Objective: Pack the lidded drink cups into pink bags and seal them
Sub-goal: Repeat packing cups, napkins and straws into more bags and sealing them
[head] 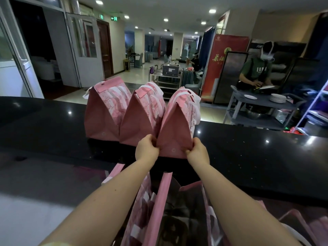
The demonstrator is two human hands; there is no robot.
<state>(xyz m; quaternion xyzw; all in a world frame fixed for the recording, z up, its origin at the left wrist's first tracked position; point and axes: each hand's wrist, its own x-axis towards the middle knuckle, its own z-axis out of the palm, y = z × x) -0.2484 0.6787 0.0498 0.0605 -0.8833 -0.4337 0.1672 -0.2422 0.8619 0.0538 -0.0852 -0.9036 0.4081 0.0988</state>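
A: Where is the rightmost pink bag (177,128)?
B: Upright on the black table (53,132), touching the middle bag (138,121), between both hands.
A: And the hands?
B: The left hand (147,150) pinches its lower left edge; the right hand (197,153) pinches the lower right.

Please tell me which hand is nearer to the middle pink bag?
Left. The left hand grips the right bag's lower corner beside the middle bag; the right hand grips its other corner, on the far side.
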